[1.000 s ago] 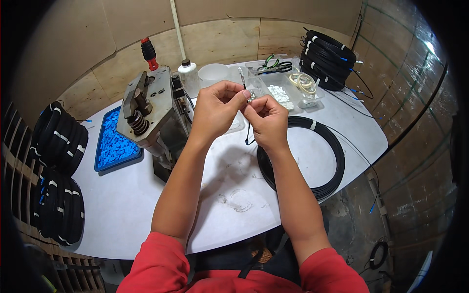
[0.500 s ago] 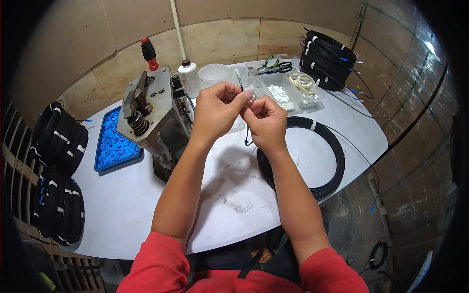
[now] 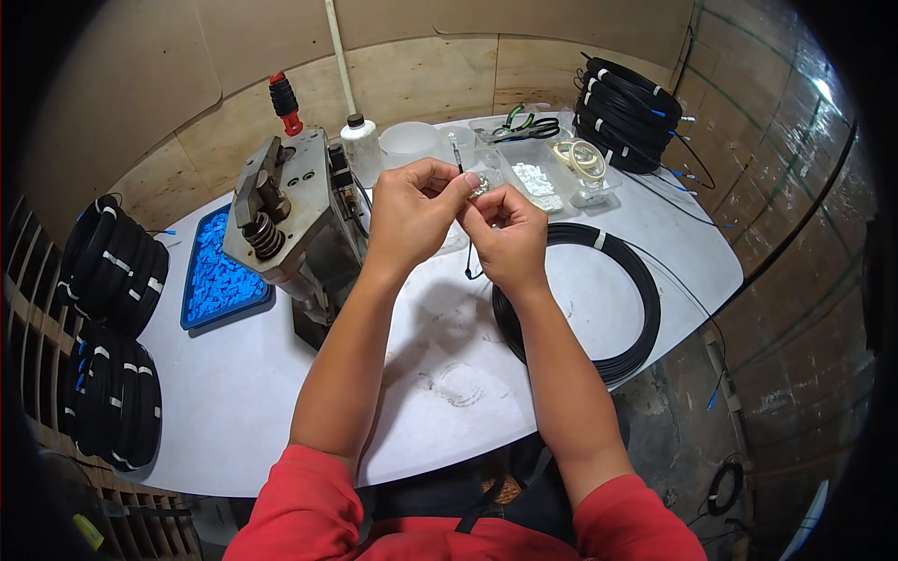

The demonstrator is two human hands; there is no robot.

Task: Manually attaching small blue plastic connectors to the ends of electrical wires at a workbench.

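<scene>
Both forearms raised over counter, elbows bent. Left hand and right hand meet fingertip to fingertip, pinched narrow on a small connector piece with thin black cable hanging. Press machine close left; cable coil right; bare counter below.

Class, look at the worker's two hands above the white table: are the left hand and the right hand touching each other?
Touching. The head view shows the left hand and right hand pressed together at the fingertips, no gap visible, pinching a thin black cable between them.

white bottle | table back, dark cap || clear plastic boxes | right of it
</scene>
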